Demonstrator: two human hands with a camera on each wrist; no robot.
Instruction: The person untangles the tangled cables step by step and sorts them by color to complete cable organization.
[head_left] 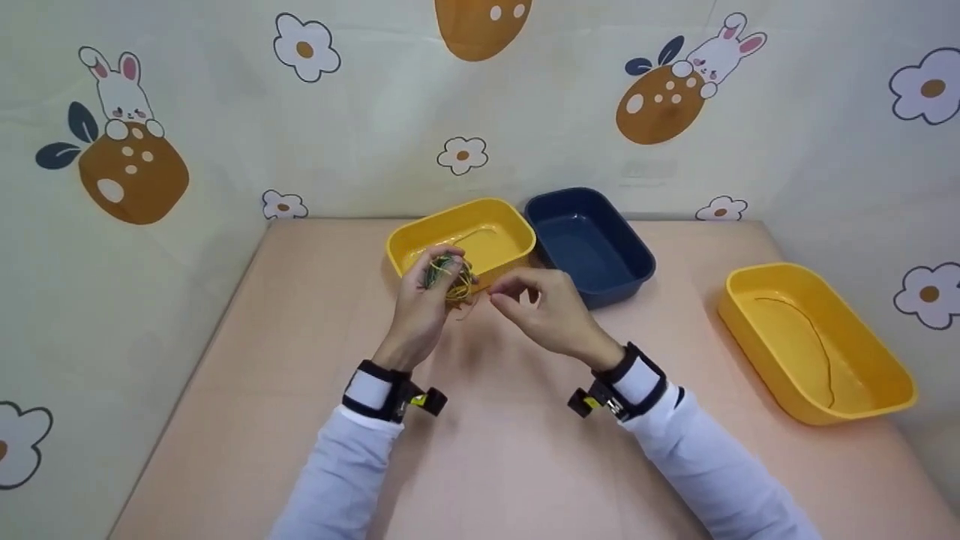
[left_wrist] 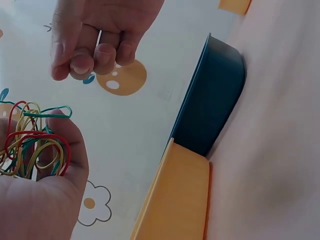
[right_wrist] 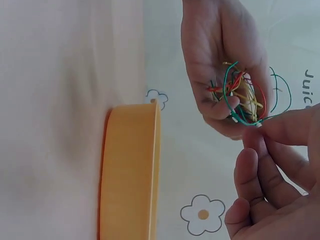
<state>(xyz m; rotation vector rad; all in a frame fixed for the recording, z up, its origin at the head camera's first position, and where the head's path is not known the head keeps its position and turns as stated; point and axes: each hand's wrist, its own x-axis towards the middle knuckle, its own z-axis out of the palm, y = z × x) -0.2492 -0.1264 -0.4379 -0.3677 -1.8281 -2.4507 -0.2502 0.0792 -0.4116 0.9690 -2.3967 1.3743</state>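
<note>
In the head view my left hand (head_left: 427, 307) grips a tangled bundle of thin wires (head_left: 450, 279) above the front of a yellow bin. Red, yellow and green strands loop out past its fingers in the left wrist view, where the bundle (left_wrist: 35, 140) lies between thumb and fingers. Just to the right, my right hand (head_left: 547, 311) has thumb and forefinger pressed together. In the right wrist view these fingertips (right_wrist: 256, 134) pinch at a pale wire end beside a green wire (right_wrist: 287, 92); which strand it belongs to is hard to tell.
Behind the hands stands the yellow bin (head_left: 517, 259) with a thin yellowish strand inside, touching a dark blue bin (head_left: 589, 247). Another yellow bin (head_left: 765, 360) at the right holds one dark reddish wire (head_left: 821, 341). A patterned curtain (head_left: 360, 150) closes off the back of the table.
</note>
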